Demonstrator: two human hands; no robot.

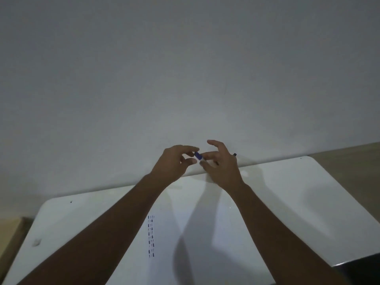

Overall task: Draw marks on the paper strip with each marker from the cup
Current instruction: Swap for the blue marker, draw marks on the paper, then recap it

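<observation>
A white table [287, 192] carries a paper strip [151, 236] of dark marks, well below both raised hands. The right hand [223, 163] pinches a marker [202, 159]; left hand [174, 161] fingertips close on its blue cap [197, 155]. Light, rigid, probably slick: best held mid-barrel.

Marked paper strip [151, 236] lies on the table [287, 192], nearer than both hands.

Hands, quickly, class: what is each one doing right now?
Left hand: fingertips pinching the blue cap.
Right hand: holding the marker, fingers loosely spread.
</observation>
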